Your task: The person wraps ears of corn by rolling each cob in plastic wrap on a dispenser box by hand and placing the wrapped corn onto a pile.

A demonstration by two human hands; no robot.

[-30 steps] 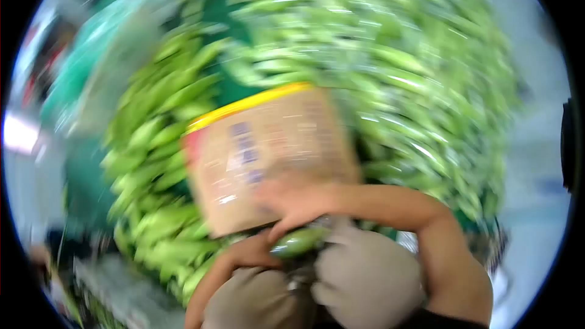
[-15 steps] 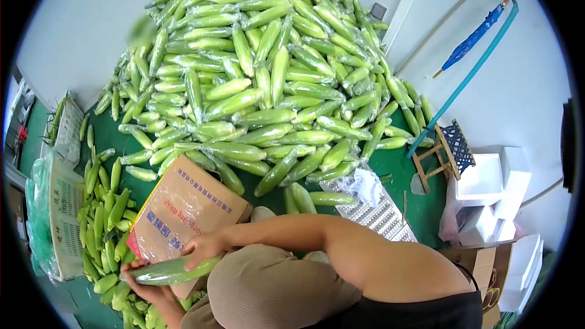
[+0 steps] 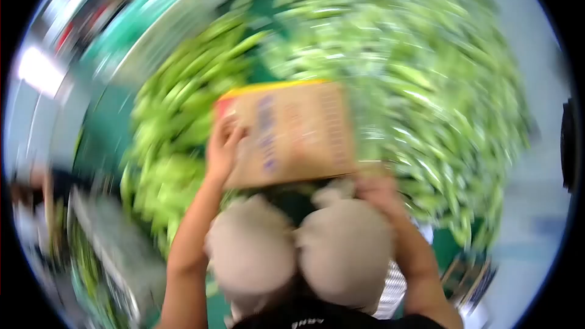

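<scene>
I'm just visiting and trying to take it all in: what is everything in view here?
box: one, brown, yellow edge, centre
shiny corn: too many to count, green, right
other corn: uncountable, brighter green, left
crate: one, pale, upper left
plastic: green, beside crate
container: one, greyish, lower left
stool: one, brown, lower right
floor: green
wall: pale, right
other person: one, left edge
knees: two, beige, bottom
left hand: on box
right hand: blurred, near box

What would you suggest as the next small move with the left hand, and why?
Probably the left hand should reach toward the green pile on the left: it lies on the box near that pile, and no ear shows on the box top.
</scene>
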